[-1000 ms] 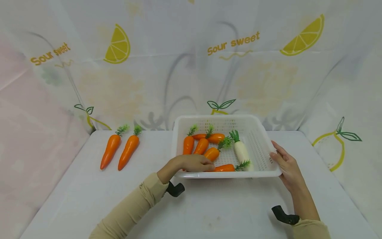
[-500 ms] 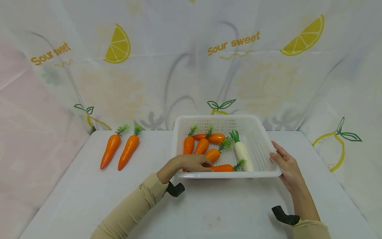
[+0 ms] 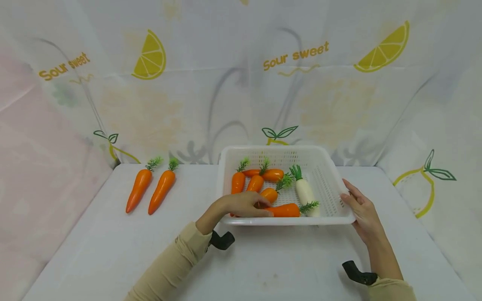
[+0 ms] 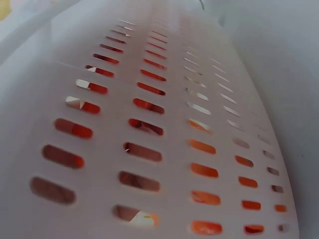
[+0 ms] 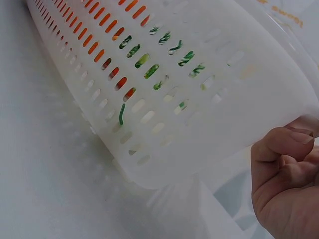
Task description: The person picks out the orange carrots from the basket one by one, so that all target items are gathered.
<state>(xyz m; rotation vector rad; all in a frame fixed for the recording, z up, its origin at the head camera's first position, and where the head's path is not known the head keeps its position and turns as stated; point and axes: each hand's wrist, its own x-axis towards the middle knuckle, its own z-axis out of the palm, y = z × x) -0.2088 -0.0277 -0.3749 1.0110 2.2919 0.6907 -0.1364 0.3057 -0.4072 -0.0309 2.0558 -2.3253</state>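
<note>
A white perforated basket holds several orange carrots and one white radish. My left hand reaches over its near left side and grips the front carrot by its narrow end, the leafy top pointing right. The fingertips are partly hidden behind the rim. On the right, my right hand pinches the basket's side rim between thumb and fingers; in the right wrist view the hand shows curled at the rim. The left wrist view shows just the basket's slotted wall, with orange behind the slots.
Two more carrots, a left one and a right one, lie side by side on the white table, left of the basket. A printed cloth backdrop hangs behind the table. Black wrist mounts stick out from the sleeves.
Inside the basket, the front carrot first shifted slightly left, then back right and a little up, with my left hand at its tip. My right hand stays on the rim.
</note>
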